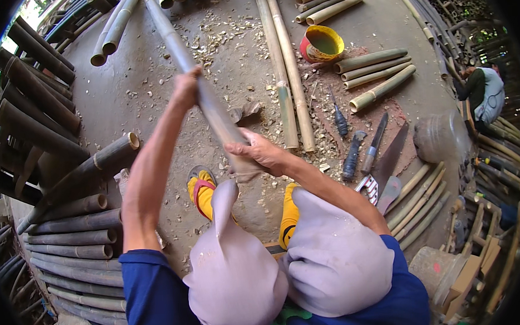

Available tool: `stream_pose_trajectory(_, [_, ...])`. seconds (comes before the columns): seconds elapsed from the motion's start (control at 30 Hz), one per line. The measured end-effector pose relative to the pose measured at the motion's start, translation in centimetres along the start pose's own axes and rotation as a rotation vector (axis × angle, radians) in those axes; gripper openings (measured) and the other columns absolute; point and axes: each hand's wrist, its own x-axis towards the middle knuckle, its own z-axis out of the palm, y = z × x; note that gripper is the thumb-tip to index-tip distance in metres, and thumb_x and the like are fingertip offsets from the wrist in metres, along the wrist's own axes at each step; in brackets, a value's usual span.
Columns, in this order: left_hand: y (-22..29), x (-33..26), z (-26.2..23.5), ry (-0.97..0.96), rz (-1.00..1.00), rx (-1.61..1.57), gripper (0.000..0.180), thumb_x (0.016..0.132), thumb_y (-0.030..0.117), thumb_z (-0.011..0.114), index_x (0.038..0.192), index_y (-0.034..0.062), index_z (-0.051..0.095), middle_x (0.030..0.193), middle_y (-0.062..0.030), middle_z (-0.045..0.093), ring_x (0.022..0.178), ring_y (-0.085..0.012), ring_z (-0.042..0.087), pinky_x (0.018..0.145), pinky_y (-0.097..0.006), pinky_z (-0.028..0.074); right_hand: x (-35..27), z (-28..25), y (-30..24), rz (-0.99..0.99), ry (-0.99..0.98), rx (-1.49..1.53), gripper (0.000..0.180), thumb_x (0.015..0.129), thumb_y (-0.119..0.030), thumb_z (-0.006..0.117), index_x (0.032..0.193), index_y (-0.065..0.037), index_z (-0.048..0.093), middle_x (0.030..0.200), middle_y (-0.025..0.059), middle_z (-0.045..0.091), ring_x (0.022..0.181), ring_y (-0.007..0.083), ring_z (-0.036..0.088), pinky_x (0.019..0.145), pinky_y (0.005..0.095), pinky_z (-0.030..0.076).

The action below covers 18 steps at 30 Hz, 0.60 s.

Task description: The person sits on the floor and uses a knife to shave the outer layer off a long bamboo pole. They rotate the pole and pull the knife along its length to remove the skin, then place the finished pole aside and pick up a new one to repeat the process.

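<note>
A long bamboo pole (172, 40) slants from the top of the view down toward my knees, its near part smeared by motion. My left hand (187, 88) is wrapped round it about midway, that arm stretched forward. Lower down, my right hand (260, 153) grips the pole close to its near end, which hangs above the ground between my feet. Beneath the right hand the end is blurred, so its edge cannot be made out. A dark block (246, 112) lies on the ground beside the pole.
At right lie a handsaw (390, 157), a knife (375, 142), another dark-handled tool (353, 155) and a pointed tool (339, 116). Beyond stands a red-yellow bucket (322, 44) of liquid. Cut bamboo pieces (383, 88) and two long poles (284, 71) lie around; dark bamboo (74, 239) is stacked left. Another person (487, 92) bends at far right.
</note>
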Motion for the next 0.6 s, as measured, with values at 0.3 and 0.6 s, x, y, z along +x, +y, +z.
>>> stream_pose_trajectory(0.3, [-9.5,-6.8,3.4,-0.273,-0.348,-0.216,0.068,0.075,0.045,0.069,0.128,0.0127,0.041,0.120,-0.0116,0.049,0.102,-0.0275,0.056,0.094,-0.051,0.040,-14.4,-10.6,5.7,0.240,0.115,-0.221,0.076,0.066,-0.022,0.079,0.127,0.003,0.041,0.092,0.0075,0.056,0.084,0.0160,0.059,0.072,0.0299,0.051])
stream_pose_trajectory(0.6, [-13.9,-9.2,6.2,-0.451,-0.458,-0.317,0.049,0.078,0.027,0.070,0.113,-0.0007,0.049,0.100,-0.0114,0.058,0.096,-0.0251,0.058,0.081,-0.041,0.051,-33.2,-9.1,18.6,0.615,0.146,-0.714,0.075,0.064,-0.026,0.080,0.128,-0.004,0.049,0.110,0.0164,0.062,0.100,0.0242,0.058,0.088,0.0329,0.045])
